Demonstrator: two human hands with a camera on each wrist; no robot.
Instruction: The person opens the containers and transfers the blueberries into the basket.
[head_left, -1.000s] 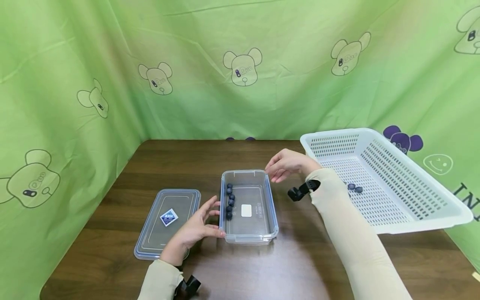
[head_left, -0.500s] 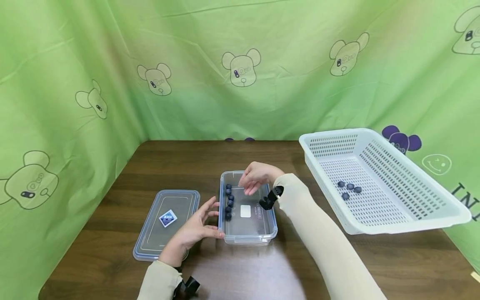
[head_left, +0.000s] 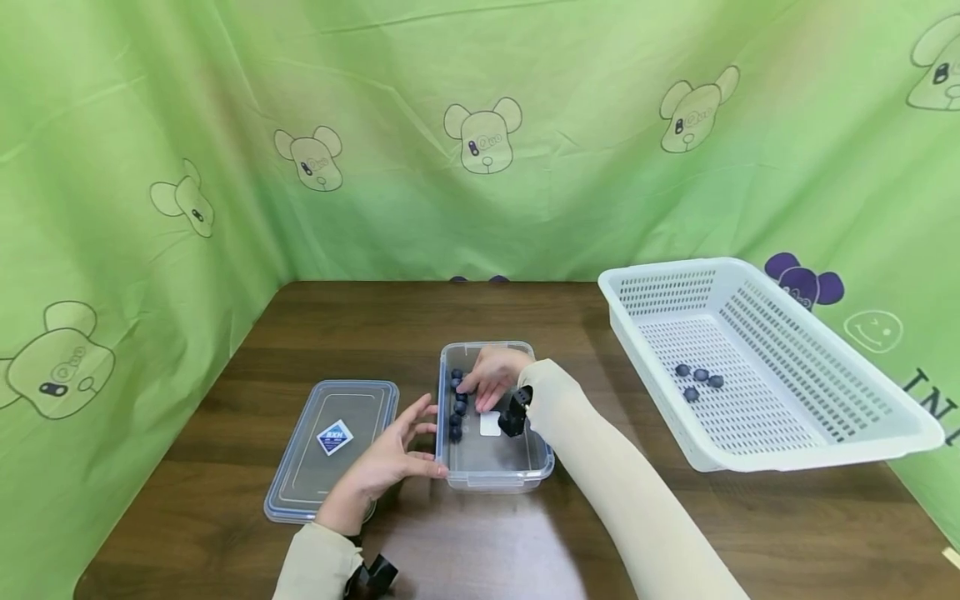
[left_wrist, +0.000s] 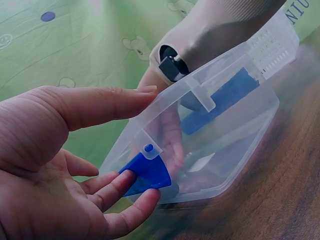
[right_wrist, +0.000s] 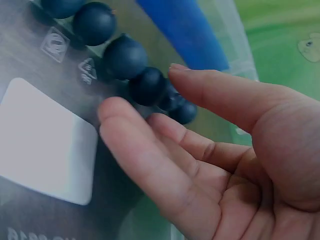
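A clear plastic food container (head_left: 498, 454) with blue side clips stands on the table; a row of several blueberries (head_left: 460, 407) lies along its left wall. My right hand (head_left: 492, 377) is down inside it, at the far part of the row. In the right wrist view, its thumb and fingers are spread apart, with blueberries (right_wrist: 125, 56) just beyond the fingertips and nothing gripped. My left hand (head_left: 386, 467) steadies the container's left side, fingers spread. In the left wrist view, its fingertips touch the blue clip (left_wrist: 150, 175) and its thumb lies at the rim.
A blue-edged lid (head_left: 307, 467) with a diamond sticker lies flat left of the container, partly behind my left hand. At the right stands a large white slotted basket (head_left: 795, 417) holding several blueberries (head_left: 701, 375). A green printed cloth (head_left: 405, 208) hangs behind the table.
My right hand has moved left from beside the container's far right corner, over the rim and down to the blueberry row. The left hand has stayed at the left side.
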